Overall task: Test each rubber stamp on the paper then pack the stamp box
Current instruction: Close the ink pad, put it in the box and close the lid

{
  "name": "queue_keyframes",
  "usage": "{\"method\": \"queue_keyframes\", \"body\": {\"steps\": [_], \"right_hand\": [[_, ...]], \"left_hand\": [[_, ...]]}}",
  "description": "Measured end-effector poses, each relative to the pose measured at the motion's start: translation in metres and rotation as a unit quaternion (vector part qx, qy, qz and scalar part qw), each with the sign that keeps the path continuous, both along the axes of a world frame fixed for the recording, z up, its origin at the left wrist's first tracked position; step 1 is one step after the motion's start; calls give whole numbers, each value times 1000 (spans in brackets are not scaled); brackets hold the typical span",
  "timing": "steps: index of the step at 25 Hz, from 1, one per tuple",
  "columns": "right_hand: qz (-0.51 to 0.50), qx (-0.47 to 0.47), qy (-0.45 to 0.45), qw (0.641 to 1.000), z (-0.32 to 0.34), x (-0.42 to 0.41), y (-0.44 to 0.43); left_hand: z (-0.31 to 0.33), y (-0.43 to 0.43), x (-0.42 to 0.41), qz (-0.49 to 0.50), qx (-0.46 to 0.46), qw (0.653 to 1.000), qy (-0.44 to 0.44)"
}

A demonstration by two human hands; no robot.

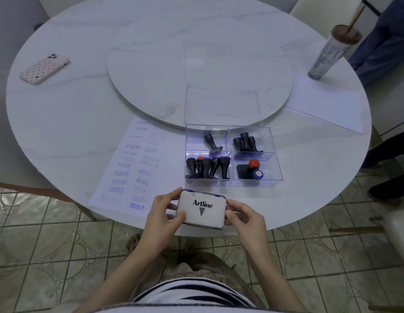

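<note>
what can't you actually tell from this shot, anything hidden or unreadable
Head view only:
- Rubber faces of the black-handled stamps in the clear plastic divided box: turned down, hidden by their own bases.
- Far prints on the white stamped paper: too faint and small to read.
- Short ends of the white Artline ink pad tin: covered by the left hand and right hand.
- Ink surface: under the tin's lid.
</note>
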State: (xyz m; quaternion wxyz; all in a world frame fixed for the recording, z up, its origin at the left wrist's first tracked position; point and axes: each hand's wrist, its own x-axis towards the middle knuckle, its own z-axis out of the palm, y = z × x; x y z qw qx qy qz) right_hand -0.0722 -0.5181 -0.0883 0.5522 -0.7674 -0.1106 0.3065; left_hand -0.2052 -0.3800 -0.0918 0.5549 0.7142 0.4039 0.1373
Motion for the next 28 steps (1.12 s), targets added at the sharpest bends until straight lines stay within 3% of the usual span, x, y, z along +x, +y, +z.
{"method": "queue_keyframes", "body": {"steps": [7,16,28], "right_hand": [[15,39,-6,999,37,17,38],[11,35,-7,999,52,34,89],[49,-9,-26,998,68,75,150]], "left_hand": [[28,23,0,-91,121,988,29],[44,75,21,-102,174,979,-26],[58,161,53,-156,139,976,-56]]}}
